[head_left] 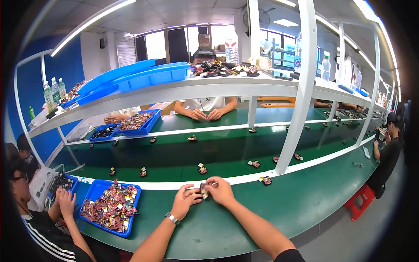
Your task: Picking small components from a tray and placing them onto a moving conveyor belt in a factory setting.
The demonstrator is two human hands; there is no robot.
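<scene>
Above the near edge of the green bench (257, 214), my right hand (220, 191) pinches a small dark electronic part (204, 190) with a pale, yellowish end. Just to its left is my left hand (185, 201), its fingers apart and curved toward the part. The left fingertips are at or close to the part's edge; whether they touch it I cannot tell. A silvery watch (172, 218) is on my left wrist. To the left, a blue tray (138, 201) holds a heap of small red, yellow and white electronic parts (111, 205).
Similar parts lie spaced along the green belt (227, 150), one part (202, 168) just beyond my hands. A white post (297, 100) rises at right, carrying a shelf (244, 87) with blue trays (152, 76) and bottles. Co-workers sit at left (43, 222) and opposite (207, 106); another stands at right.
</scene>
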